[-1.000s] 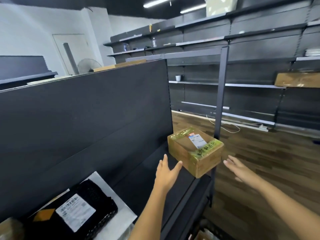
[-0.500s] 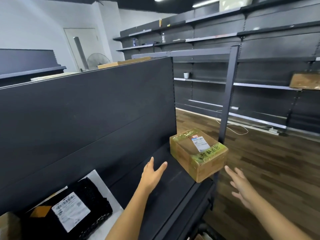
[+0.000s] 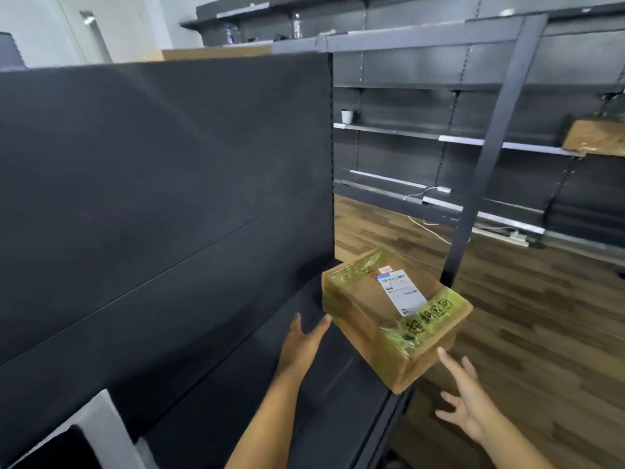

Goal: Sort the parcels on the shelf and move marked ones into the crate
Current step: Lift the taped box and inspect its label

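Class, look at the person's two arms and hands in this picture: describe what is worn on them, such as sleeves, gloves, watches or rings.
Nothing is worn that the picture shows. The left hand and right hand are bare, without gloves, and no ring shows. Both forearms are bare to the bottom edge of the frame, with no sleeve, watch or wristband in view.

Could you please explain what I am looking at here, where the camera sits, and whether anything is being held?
This is one wide-angle camera worn on a person's head, looking forward and down, so the two arms at the bottom are the wearer's own. No robot is involved. The left hand and right hand are both open, reaching toward either side of a cardboard parcel. It sits at the end of a dark shelf, one corner jutting over the edge. The parcel bears a white shipping label and handwriting on yellowish tape. Nothing is held yet.
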